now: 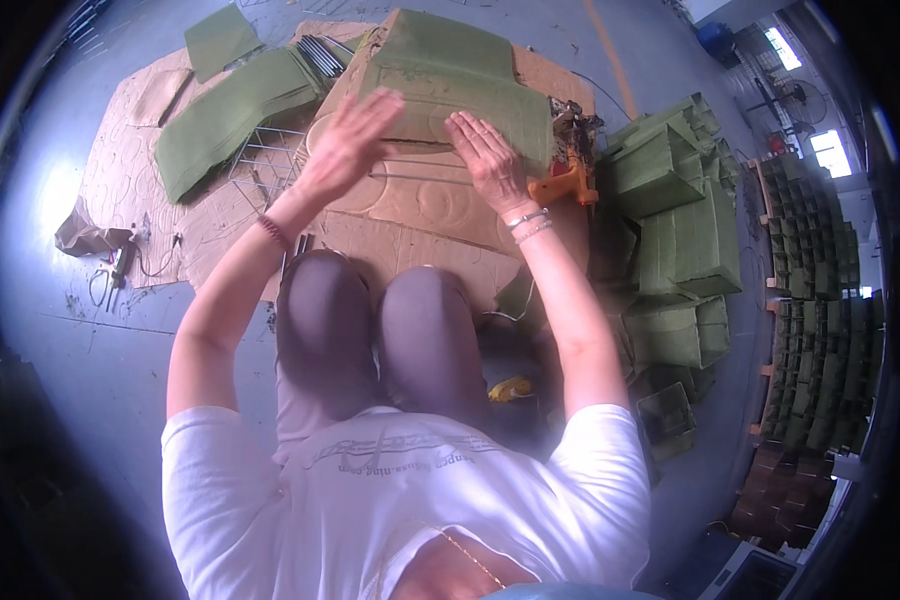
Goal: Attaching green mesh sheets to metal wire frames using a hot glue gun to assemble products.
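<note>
A large green sheet (440, 62), stiff and creased, lies on the cardboard in front of my knees. My right hand (490, 160) is stretched out at its near edge, fingers together and straight, palm down. To its left, my left hand (355, 140) is over or on the sheet's left part, fingers extended and slightly blurred; whether it touches cannot be made out. Neither hand holds anything I can see. Below the hands, a thin metal rod (420, 177) crosses the cardboard. Close by my right wrist is an orange-handled tool (566, 187).
Stacked green sheets (235, 115) and a wire frame (265, 160) lie left, with metal rods (320, 55) behind. Green open boxes (685, 235) pile up at right, before loaded racks (820, 340). Pliers-like tools (118, 270) rest at far left on the cardboard (130, 145).
</note>
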Demonstrator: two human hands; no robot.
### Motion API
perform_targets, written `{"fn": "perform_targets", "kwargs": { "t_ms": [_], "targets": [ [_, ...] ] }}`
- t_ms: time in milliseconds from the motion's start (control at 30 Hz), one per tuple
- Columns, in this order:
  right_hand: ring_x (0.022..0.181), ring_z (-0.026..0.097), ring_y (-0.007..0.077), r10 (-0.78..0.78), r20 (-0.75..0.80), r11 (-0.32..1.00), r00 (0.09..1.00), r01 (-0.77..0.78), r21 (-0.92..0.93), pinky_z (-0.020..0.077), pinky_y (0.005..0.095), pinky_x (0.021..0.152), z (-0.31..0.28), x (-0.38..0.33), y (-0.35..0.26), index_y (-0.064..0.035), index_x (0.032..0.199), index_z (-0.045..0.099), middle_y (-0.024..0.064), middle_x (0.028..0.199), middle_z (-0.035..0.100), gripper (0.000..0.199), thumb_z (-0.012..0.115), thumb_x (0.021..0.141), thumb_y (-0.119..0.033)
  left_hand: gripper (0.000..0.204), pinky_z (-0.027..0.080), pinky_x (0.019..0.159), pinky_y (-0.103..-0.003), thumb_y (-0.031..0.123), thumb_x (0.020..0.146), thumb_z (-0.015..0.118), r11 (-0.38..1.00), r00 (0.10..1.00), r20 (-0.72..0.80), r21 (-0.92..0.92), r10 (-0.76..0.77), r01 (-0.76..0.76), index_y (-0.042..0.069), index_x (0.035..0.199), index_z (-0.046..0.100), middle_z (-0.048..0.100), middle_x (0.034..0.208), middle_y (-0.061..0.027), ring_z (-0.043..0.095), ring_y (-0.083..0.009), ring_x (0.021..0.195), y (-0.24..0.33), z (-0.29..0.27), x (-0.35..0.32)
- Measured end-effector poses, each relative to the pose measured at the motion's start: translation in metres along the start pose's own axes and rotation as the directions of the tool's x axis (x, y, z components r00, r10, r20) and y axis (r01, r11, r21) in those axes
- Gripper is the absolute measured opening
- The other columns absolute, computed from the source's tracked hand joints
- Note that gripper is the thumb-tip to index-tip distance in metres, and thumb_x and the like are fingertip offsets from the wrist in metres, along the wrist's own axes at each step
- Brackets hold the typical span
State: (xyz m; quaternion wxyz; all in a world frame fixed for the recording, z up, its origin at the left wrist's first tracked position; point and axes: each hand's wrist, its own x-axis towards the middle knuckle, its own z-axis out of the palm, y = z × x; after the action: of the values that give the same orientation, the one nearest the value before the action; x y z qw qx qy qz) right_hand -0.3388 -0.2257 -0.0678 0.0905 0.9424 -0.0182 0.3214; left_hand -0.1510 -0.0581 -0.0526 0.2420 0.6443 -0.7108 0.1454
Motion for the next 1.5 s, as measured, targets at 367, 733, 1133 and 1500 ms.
{"fn": "perform_targets", "kwargs": {
  "t_ms": [367,733,1133,1500],
  "targets": [
    [0.113,0.051,0.0229,-0.021,0.015,0.999,1.0,0.021,0.036,0.0401,0.0355,0.097,-0.003,0.006,-0.001,-0.008,0.121,0.051,0.0088,0.12,0.054,0.041,0.051,0.08,-0.006,0.052,0.046,0.07,-0.025,0.019,0.077,0.067,0.494,0.774,0.111,-0.712,-0.623,0.499,-0.002,0.121,0.048,0.064,0.078,-0.0082,0.059,-0.0094,0.072,-0.021,-0.011,-0.024],
    [0.111,0.052,0.0234,-0.003,-0.008,0.999,1.0,0.004,0.053,0.0421,0.0359,0.094,-0.001,0.005,-0.003,-0.0093,0.121,0.052,0.0091,0.119,0.055,0.042,0.055,0.079,-0.005,0.044,0.046,0.07,-0.026,0.009,0.076,0.066,0.529,0.769,0.091,-0.674,-0.633,0.515,0.003,0.117,0.053,0.064,0.082,-0.0063,0.059,-0.0114,0.076,-0.01,-0.008,-0.035],
    [0.115,0.049,0.0214,-0.002,0.027,0.999,1.0,0.001,0.039,0.038,0.036,0.099,-0.003,-0.001,0.002,-0.0082,0.122,0.05,0.0087,0.121,0.054,0.041,0.045,0.081,-0.007,0.057,0.014,0.11,-0.041,0.035,0.09,0.041,0.993,0.989,0.141,0.109,0.038,-0.053,0.007,0.137,0.026,0.027,0.143,-0.0068,0.016,-0.0228,0.135,-0.013,-0.013,0.015],
    [0.121,0.042,0.0219,0.041,0.028,0.997,0.999,-0.039,-0.074,0.0313,0.0375,0.104,-0.01,-0.03,0.025,-0.0029,0.129,0.039,0.0119,0.13,0.045,0.051,0.054,0.084,-0.02,0.058,0.02,0.109,-0.039,0.03,0.084,0.052,0.98,0.989,0.147,0.191,0.034,-0.062,0.006,0.134,0.032,0.033,0.139,-0.0079,0.023,-0.0222,0.132,-0.013,0.0,0.005]
  ]
}}
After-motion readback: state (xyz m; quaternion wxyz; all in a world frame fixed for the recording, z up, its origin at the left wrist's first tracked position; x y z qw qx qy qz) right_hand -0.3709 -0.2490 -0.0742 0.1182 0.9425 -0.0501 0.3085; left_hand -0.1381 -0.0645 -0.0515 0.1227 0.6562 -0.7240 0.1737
